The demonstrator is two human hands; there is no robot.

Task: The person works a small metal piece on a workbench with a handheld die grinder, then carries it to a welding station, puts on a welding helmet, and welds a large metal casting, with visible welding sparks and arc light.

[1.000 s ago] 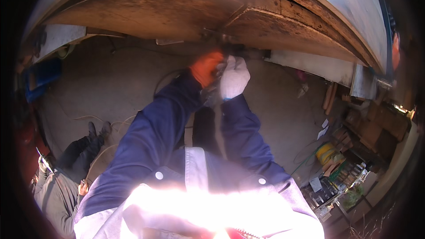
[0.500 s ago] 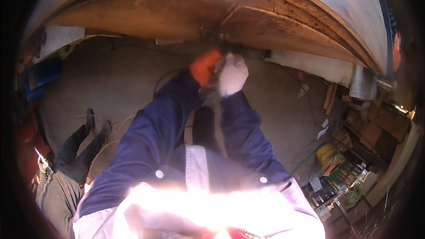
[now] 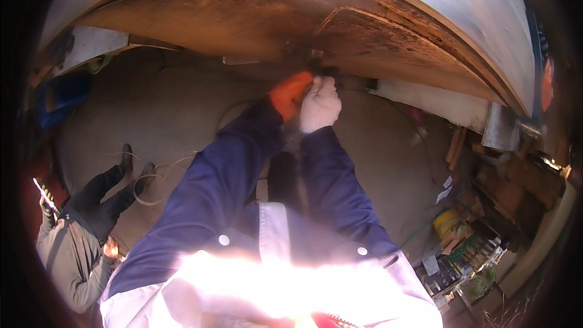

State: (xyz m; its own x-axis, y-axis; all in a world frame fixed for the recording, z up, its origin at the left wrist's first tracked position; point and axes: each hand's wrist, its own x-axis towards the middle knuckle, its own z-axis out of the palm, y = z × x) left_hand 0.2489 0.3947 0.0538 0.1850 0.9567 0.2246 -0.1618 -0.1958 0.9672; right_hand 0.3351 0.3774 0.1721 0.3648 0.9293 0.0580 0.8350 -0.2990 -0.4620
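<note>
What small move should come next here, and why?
Perhaps steady the left hand against the right hand before shifting either: both meet at a dark object close to the brown panel, and their grip on it is unclear.

The curved brown panel (image 3: 231, 30) has a rough, blotched underside. Just below it, the left hand (image 3: 290, 95) wears a matt orange glove, the right hand (image 3: 322, 106) a white cloth one. Nearer than the panel, the navy sleeves (image 3: 209, 173) are matt, creased cloth; beneath it, the floor (image 3: 382, 164) looks like dull concrete.
</note>
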